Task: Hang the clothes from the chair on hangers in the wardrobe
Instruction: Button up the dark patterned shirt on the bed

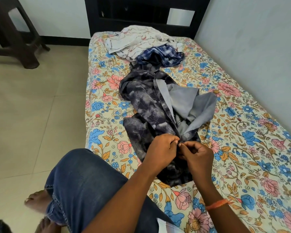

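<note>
Hands meet at the near end of a dark marbled shirt [148,105] that lies lengthwise down the middle of a bed [242,132] covered in a floral sheet. The left hand [160,150] has its fingers curled, pinching the shirt's front edge, and the right hand [195,155], also curled, pinches the cloth just beside it, so that the fingertips of both nearly touch. What exactly sits between the fingertips is too small to tell. The shirt lies open above the hands, showing its pale grey inside. An orange thread band [218,203] circles the right wrist.

Farther up the bed, touching the shirt's far end, lies a crumpled blue checked garment [165,56], and beyond that a white patterned cloth [138,39] near the dark headboard [141,19]. A dark plastic chair [12,34] stands on the tiled floor [32,106] to the left, well apart from the clothes. The person's knee in blue jeans [84,182] rests against the bed's near edge, with a bare foot [39,200] on the tiles.
</note>
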`<move>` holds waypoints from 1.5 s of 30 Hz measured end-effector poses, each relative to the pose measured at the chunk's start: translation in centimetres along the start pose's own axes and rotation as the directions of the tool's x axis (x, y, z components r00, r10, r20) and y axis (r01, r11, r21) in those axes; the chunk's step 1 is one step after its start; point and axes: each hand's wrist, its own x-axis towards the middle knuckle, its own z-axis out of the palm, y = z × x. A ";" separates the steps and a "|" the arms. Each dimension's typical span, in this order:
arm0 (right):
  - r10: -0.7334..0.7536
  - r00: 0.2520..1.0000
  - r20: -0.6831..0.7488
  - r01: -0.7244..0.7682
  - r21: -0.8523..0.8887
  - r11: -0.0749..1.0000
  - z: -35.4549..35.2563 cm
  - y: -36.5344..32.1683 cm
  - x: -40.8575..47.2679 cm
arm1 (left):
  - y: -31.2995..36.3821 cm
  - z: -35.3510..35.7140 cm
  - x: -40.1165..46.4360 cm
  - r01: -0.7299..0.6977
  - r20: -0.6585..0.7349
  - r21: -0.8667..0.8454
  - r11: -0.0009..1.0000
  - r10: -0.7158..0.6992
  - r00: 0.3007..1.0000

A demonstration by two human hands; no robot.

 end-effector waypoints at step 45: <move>0.553 0.827 0.097 -0.504 0.564 0.654 0.2 -0.7 4.9 | -0.6 1.5 0.1 -0.192 0.124 0.588 0.786 0.147 0.981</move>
